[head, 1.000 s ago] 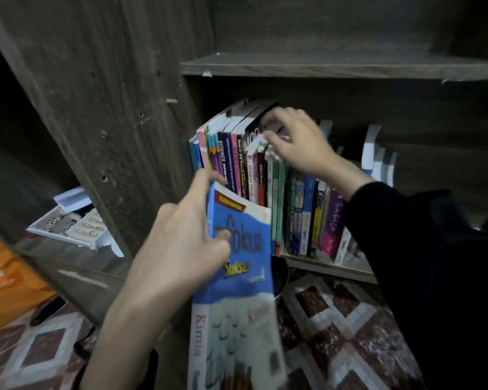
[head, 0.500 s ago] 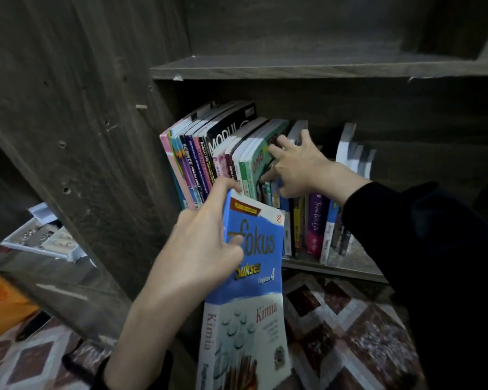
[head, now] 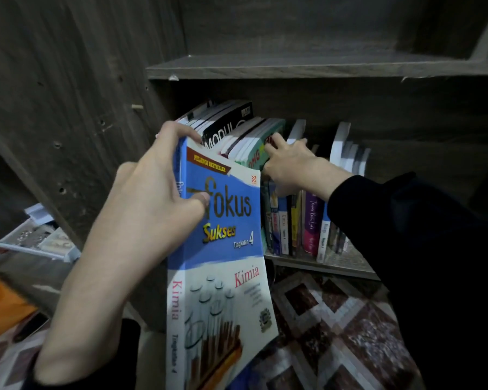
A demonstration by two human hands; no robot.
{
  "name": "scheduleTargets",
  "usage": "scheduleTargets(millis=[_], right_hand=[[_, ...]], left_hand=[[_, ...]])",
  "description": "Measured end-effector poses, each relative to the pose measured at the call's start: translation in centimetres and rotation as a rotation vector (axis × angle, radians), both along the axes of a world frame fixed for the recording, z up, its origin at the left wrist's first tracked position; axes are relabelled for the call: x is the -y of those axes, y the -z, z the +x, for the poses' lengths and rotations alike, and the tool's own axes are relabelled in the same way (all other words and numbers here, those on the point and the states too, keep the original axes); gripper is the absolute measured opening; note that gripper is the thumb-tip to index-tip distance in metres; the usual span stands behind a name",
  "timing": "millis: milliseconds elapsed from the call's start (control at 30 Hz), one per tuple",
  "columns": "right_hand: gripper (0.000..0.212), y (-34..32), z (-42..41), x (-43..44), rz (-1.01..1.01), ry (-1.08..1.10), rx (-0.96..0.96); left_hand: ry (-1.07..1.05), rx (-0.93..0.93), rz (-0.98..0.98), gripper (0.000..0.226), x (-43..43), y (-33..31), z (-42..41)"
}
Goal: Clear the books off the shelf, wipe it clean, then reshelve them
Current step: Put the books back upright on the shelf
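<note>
The left hand (head: 141, 209) grips the blue book (head: 223, 249) out in front of the shelf (head: 321, 266), thumb on its cover, fingers over the spine; best to set it down clear before pulling more. Beyond, the right hand (head: 289, 161) lies on the leaning books (head: 243, 142) (pinching one or not, I cannot tell), which want steadying. The upper board (head: 265, 67) hangs close above; room opens rightward.

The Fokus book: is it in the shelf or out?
Out. The left hand grips the book before the shelf, over the floor.

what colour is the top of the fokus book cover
Blue, on the Fokus book; the head view shows it clearly.
</note>
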State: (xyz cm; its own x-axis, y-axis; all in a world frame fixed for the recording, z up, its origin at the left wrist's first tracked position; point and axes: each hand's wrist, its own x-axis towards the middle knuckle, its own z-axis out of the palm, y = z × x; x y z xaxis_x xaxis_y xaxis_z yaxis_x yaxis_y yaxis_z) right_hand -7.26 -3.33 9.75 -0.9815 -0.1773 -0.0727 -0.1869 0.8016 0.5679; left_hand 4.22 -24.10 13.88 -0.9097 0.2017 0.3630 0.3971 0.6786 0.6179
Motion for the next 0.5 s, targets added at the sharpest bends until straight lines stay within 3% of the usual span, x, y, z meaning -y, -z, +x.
scheduleTargets(millis=[233,400,500], right_hand=[[0.048,0.2,1.1,-1.7,-0.135,-0.051,-0.025],[0.058,0.4,1.7,-2.7,-0.186,-0.078,-0.033],[0.047,0.5,2.2,-3.1,-0.172,-0.061,-0.047]], left_hand=[[-0.002,-0.076,0.088,0.054,-0.4,-0.9,-0.1],[0.023,-0.142,0.207,0.055,-1.4,-2.8,-0.3],[0.021,-0.234,0.261,0.057,-2.1,-3.6,-0.5]])
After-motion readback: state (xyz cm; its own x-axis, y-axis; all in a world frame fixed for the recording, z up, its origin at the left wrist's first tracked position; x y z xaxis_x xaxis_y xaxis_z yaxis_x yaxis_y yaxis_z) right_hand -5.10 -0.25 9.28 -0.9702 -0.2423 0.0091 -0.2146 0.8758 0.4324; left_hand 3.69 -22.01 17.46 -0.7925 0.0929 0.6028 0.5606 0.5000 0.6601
